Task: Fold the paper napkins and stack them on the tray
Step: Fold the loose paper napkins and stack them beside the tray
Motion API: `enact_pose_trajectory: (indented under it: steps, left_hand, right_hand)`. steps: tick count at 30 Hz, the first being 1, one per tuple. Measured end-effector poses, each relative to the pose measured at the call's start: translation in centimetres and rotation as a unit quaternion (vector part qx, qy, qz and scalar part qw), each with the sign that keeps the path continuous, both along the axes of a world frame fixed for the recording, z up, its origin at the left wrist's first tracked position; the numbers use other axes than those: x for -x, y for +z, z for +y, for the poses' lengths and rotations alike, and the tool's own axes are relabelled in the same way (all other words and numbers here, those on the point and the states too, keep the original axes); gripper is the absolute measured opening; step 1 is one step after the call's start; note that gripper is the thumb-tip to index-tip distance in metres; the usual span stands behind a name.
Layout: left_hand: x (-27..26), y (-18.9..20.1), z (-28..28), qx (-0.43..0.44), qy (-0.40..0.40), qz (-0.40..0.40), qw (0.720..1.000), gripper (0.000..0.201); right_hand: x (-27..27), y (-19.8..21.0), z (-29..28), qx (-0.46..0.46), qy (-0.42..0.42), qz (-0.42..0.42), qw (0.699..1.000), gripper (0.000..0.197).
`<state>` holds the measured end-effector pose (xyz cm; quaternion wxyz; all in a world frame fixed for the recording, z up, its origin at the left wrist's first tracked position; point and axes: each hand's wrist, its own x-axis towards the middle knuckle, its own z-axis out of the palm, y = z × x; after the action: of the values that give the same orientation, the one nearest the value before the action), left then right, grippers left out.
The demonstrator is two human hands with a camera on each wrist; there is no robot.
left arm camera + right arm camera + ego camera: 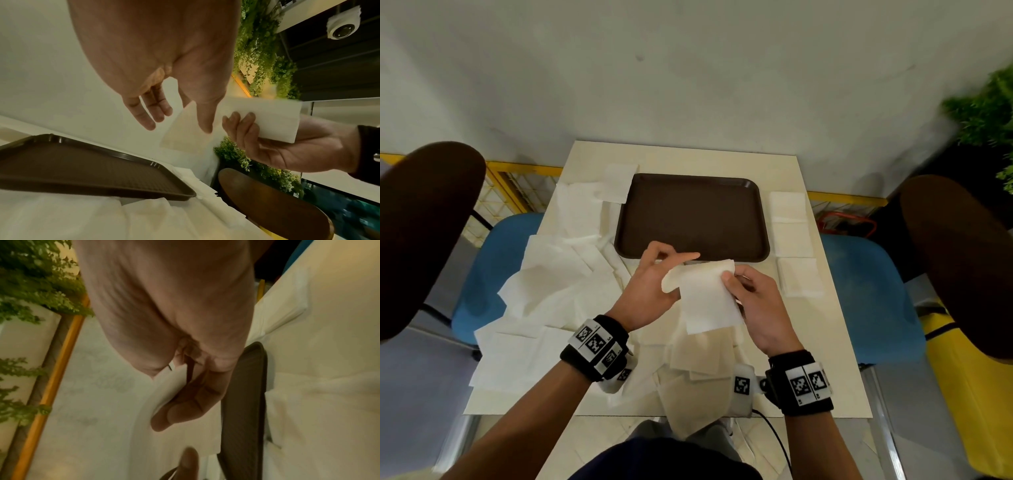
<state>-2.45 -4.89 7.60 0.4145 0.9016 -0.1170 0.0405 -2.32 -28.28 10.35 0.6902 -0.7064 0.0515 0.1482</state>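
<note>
The brown tray sits bare at the table's middle, also seen in the left wrist view. Just in front of it, above the table, hangs one white napkin. My right hand pinches its upper right corner; the fingers curl round the paper. My left hand has its thumb under the napkin's left side and its index finger stretched out over the top edge, fingers apart from the paper. Loose unfolded napkins lie heaped left of the tray. Folded napkins lie to its right.
More napkins spill over the table's near edge. Two chairs with brown backs and blue seats flank the table, left and right. A green plant stands at far right, a wall behind the table.
</note>
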Motion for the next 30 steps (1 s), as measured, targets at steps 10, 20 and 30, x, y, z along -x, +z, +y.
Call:
enact_pose_trajectory:
  steps: [10, 20, 30]
  left_hand:
    - [-0.6, 2.2, -0.4, 0.201, 0.015, 0.134, 0.970, 0.022]
    - [0.3, 4.2, -1.8, 0.428, 0.028, 0.265, 0.864, 0.034]
    - [0.4, 4.8, -2.3, 0.478, 0.052, 0.279, 0.831, 0.033]
  right_hand:
    - [0.1, 2.9, 0.1, -0.010, -0.019, -0.016, 1.000, 0.061]
    - [-0.6, 1.5, 1.6, 0.190, -0.039, -0.111, 0.975, 0.039]
    - [-0.7, 1.0, 1.6, 0.126, -0.047, -0.052, 0.990, 0.028]
